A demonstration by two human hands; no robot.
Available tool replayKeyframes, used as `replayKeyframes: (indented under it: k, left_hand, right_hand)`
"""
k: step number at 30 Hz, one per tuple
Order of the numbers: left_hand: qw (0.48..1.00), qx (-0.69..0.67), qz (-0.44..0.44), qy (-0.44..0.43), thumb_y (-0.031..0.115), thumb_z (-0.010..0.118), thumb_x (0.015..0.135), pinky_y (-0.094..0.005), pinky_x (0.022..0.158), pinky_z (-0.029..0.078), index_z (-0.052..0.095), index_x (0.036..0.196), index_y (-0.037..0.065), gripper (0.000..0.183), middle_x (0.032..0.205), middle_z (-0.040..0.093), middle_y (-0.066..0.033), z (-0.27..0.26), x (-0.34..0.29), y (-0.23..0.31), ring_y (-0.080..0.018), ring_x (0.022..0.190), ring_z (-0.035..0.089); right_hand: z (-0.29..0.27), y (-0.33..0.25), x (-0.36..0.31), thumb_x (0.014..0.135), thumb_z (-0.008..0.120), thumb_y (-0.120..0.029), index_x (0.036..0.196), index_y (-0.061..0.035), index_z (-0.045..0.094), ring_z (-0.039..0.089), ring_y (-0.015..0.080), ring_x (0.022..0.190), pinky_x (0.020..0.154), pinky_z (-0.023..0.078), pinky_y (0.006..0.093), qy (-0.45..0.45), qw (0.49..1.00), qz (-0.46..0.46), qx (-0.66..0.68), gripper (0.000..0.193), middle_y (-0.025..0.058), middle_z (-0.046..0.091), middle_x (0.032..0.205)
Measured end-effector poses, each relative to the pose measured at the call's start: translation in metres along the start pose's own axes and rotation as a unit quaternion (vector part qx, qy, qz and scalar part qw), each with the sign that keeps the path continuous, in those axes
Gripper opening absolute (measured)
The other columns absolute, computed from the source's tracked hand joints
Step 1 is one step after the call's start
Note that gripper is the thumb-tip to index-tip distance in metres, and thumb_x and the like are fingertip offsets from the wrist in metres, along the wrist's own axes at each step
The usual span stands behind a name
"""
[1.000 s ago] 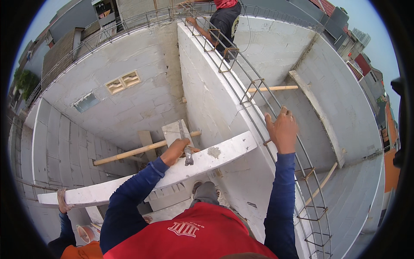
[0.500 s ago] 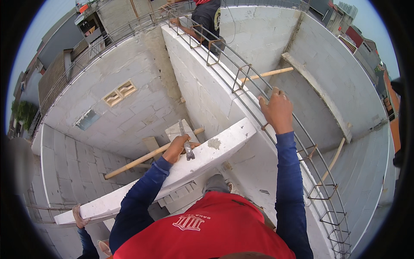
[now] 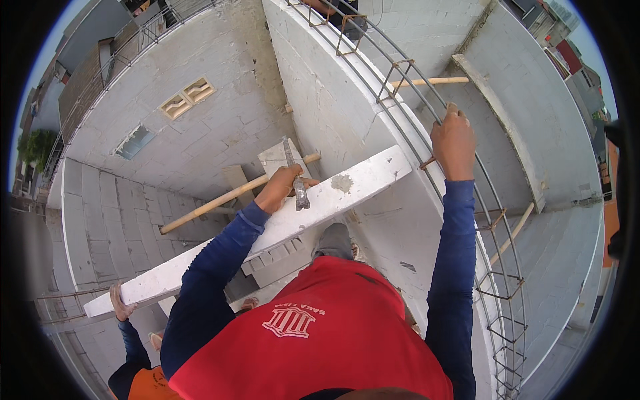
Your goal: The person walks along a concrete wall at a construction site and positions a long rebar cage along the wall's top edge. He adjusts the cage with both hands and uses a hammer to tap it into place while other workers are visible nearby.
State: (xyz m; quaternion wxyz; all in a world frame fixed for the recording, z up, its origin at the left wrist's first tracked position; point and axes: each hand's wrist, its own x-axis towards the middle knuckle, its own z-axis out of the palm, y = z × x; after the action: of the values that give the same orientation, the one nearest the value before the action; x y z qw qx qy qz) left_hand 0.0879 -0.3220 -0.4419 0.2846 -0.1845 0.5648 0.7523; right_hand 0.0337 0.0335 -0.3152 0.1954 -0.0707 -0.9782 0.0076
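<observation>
My left hand [image 3: 279, 189] is closed around a worn, grey-stained hammer [image 3: 301, 199] and rests against a long white concrete beam [image 3: 373, 175]. The beam slants from the lower left up to the right, where its end lies by the white wall top. At its lower-left end a co-worker's hand [image 3: 120, 303] supports it. My right hand [image 3: 455, 143] grips a bar of the rebar cage [image 3: 405, 67], which runs along the top of that wall.
Below are block-walled rooms with a wooden pole [image 3: 220, 203] across the left one. Another pole [image 3: 437, 81] spans the right room. A second person [image 3: 350, 23] is at the far wall top. A concrete ledge [image 3: 500, 113] lines the right room.
My view has tilted down and shifted. The beam's right end sits higher in the picture, near the wall top. Both hands keep their holds; more of the lower-left co-worker shows.
</observation>
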Motion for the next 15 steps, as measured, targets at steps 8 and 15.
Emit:
replayKeyframes:
  k: [8, 15]
  left_hand:
    - [0.811, 0.493, 0.316, 0.007, 0.038, 0.074, 0.086, -0.0467, 0.066, 0.053, 0.066, 0.083, -0.003, 0.042, 0.078, 0.071, -0.0202, -0.013, 0.038, -0.031, -0.0379, 0.076, 0.07]
    - [0.735, 0.581, 0.347, 0.036, 0.044, 0.082, 0.079, -0.0468, 0.069, 0.056, 0.074, 0.083, 0.001, 0.043, 0.078, 0.073, -0.0201, -0.003, 0.063, -0.03, -0.0395, 0.08, 0.072]
  right_hand:
    - [0.007, 0.018, 0.019, 0.103, 0.054, -0.033, 0.135, 0.0126, 0.053, 0.063, 0.0473, 0.114, 0.096, 0.05, 0.052, -0.053, 0.995, -0.083, -0.033, 0.056, 0.0336, 0.065, 0.123]
    - [0.02, 0.038, 0.049, 0.1, 0.051, -0.051, 0.134, 0.0149, 0.055, 0.062, 0.0502, 0.114, 0.098, 0.049, 0.0526, -0.098, 0.991, -0.087, -0.039, 0.074, 0.0364, 0.062, 0.128]
